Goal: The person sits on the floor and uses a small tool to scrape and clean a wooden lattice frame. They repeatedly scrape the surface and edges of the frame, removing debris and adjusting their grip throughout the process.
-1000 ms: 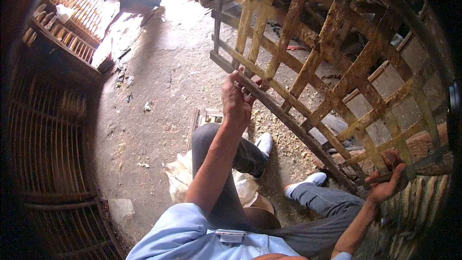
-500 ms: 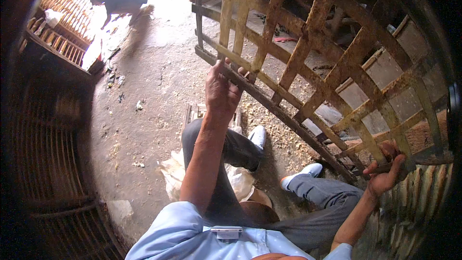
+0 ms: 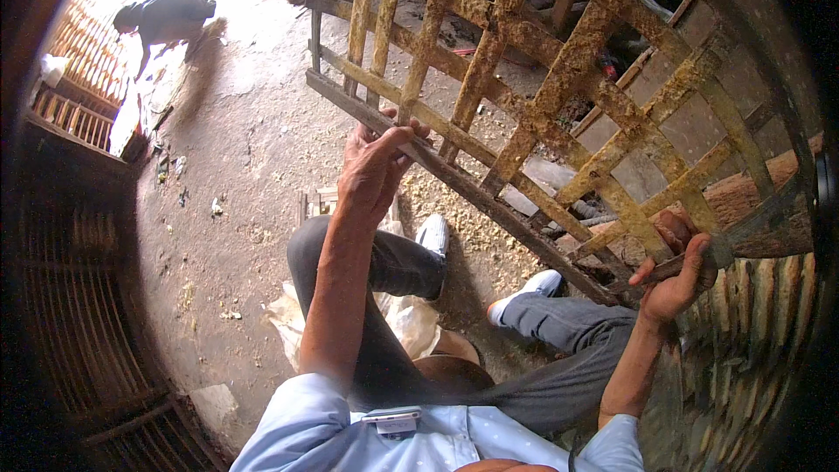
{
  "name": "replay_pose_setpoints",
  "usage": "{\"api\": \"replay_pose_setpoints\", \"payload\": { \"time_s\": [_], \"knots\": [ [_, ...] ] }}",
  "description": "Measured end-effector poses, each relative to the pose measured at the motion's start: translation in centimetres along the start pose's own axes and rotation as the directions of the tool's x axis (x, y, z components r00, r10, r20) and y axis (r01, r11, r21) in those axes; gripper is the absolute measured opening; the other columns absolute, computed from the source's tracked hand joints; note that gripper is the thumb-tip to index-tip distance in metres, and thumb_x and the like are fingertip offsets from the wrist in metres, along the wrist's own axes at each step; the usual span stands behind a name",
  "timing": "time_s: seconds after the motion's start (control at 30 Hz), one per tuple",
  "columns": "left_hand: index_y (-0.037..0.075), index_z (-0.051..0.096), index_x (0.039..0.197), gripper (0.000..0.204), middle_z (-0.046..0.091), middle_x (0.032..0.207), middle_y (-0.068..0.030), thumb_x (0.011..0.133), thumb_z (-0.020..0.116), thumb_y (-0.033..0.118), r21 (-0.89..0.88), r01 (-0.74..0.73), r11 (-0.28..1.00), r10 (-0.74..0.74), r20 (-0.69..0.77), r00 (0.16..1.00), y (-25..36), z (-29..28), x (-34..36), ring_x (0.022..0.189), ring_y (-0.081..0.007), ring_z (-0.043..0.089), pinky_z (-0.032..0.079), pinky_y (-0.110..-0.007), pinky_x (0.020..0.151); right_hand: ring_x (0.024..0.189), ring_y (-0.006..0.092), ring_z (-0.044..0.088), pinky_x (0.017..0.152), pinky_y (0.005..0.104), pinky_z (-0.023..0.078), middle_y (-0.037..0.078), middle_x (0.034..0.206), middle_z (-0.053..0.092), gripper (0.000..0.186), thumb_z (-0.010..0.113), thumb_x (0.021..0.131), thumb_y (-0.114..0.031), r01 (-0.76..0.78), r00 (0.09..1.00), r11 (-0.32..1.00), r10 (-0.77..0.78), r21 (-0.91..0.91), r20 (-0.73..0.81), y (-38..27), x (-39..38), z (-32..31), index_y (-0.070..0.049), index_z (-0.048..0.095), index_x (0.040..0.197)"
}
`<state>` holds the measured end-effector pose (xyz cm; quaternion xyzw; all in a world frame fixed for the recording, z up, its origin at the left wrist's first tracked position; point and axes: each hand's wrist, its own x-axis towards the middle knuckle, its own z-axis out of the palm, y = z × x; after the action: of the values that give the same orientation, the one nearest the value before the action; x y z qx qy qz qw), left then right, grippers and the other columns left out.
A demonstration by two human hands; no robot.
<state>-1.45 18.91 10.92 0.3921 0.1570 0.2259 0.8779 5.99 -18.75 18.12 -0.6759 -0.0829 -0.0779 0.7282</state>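
Lattice panel [image 3: 533, 118] I saw had left hand [image 3: 374, 162] gripping its edge, right hand [image 3: 677, 284] gripping near its corner.

The bare left hand [image 3: 371, 162] now grips the dark, narrow wooden rail [image 3: 498, 210] farther from its upper corner than before, with the wrist turned and a digit laid across the rail. The crusted, yellow-brown slatted lattice panel [image 3: 535, 115] and the pale shoes [image 3: 433, 236] now appear farther left and higher in view. The dark-clad person [image 3: 179, 13] in the background now bends lower, head beneath the back.
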Motion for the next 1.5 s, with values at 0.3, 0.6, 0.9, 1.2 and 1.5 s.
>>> {"api": "replay_pose_setpoints", "payload": {
  "time_s": [0.3, 0.6, 0.9, 1.2, 1.5],
  "knots": [
    [0.000, 0.049, 0.125, 0.039, 0.064, 0.112, -0.0145, 0.091, 0.067, 0.004, -0.145, 0.212, 0.967, -0.167, 0.269, 0.948, -1.5, 1.4, -0.7, 0.095, -0.0235, 0.067, 0.058, -0.037, 0.086, 0.078, 0.0172, 0.067, 0.033, 0.0277, 0.048, 0.013, 0.113, 0.069, 0.060, 0.042, 0.104, -0.050, -0.040, 0.998, 0.997, 0.043, 0.060, -0.046, -0.3, 0.0, 0.3, 0.003, 0.052, 0.131],
    [0.000, 0.054, 0.126, 0.038, 0.066, 0.110, -0.0097, 0.091, 0.070, 0.006, 0.023, 0.167, 0.986, -0.168, 0.201, 0.965, -2.0, 2.2, -1.0, 0.100, -0.0196, 0.068, 0.060, -0.030, 0.081, 0.043, 0.0130, 0.057, 0.031, 0.0272, 0.039, 0.010, 0.106, 0.073, 0.060, 0.048, 0.103, -0.048, -0.061, 0.985, 0.993, 0.075, 0.097, -0.155, -1.4, 0.2, 1.8, 0.007, 0.059, 0.125],
    [-0.003, 0.054, 0.125, 0.036, 0.068, 0.110, -0.0145, 0.093, 0.067, 0.005, 0.067, 0.128, 0.990, -0.140, 0.235, 0.962, -2.2, 1.9, -0.7, 0.101, -0.0231, 0.069, 0.060, -0.033, 0.086, 0.052, 0.0114, 0.062, 0.033, 0.0271, 0.042, 0.011, 0.105, 0.073, 0.057, 0.047, 0.104, -0.045, 0.027, 0.995, 0.999, -0.029, -0.020, -0.094, -1.7, 0.4, 2.2, 0.007, 0.060, 0.124],
    [-0.007, 0.050, 0.128, 0.036, 0.066, 0.113, -0.0175, 0.094, 0.061, 0.000, 0.124, 0.154, 0.980, -0.174, 0.168, 0.970, -2.2, 1.9, -0.8, 0.097, -0.0237, 0.070, 0.061, -0.032, 0.082, 0.057, 0.0126, 0.064, 0.033, 0.0275, 0.044, 0.016, 0.110, 0.071, 0.057, 0.044, 0.105, -0.041, 0.005, 1.000, 1.000, -0.005, -0.017, 0.026, -2.1, 0.3, 1.9, 0.011, 0.057, 0.124],
    [-0.007, 0.054, 0.115, 0.025, 0.064, 0.103, -0.0156, 0.090, 0.059, -0.002, 0.192, 0.331, 0.924, -0.368, 0.206, 0.907, -7.9, 3.1, -2.2, 0.096, -0.0240, 0.066, 0.058, -0.035, 0.088, 0.082, 0.0252, 0.072, 0.046, 0.0328, 0.058, 0.019, 0.114, 0.070, 0.055, 0.043, 0.105, -0.041, 0.100, 0.986, 0.989, -0.083, -0.112, 0.145, -1.1, -1.3, 1.4, 0.008, 0.060, 0.122]
  ]
}}
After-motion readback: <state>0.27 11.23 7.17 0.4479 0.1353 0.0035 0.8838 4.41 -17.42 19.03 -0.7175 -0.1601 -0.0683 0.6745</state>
